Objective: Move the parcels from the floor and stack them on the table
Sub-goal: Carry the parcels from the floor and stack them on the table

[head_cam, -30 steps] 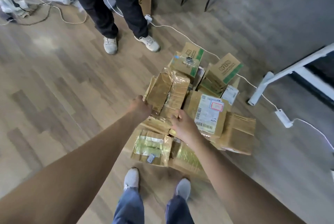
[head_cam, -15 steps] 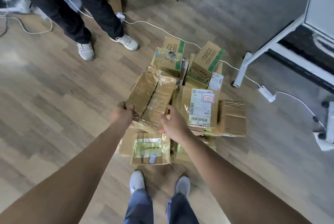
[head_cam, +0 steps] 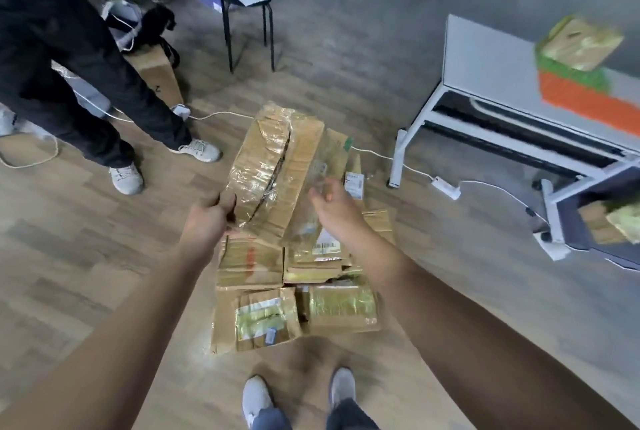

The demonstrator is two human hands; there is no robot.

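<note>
Head view: the taped parcel point(head_cam: 277, 166) hangs tilted above the pile of parcels point(head_cam: 294, 294) on the floor. Its long axis runs from the hands at 6 o'clock away toward 12, the far end leaning slightly to 1. The left hand point(head_cam: 209, 220) has the near-left corner, at about 7 o'clock of the parcel, with fingers curled round the edge and the thumb on the tape. The right hand point(head_cam: 334, 209) sits at about 4 o'clock of the parcel, just beside its right long edge, fingers spread and relaxed, gripping nothing. Blur hides whether its fingertips brush the cardboard. The load appears to be carried by the left hand alone. The table point(head_cam: 485, 58) stands at 2 o'clock from the parcel, well apart, with stacked boxes point(head_cam: 578, 58) on its right part and bare top to their left. My reading is that the carry turns on swinging the far end round from 12 toward 2. The right hand would likely need to close on the right edge first, since a one-corner hold on a long, slick, taped box invites a twist or a slip
</note>
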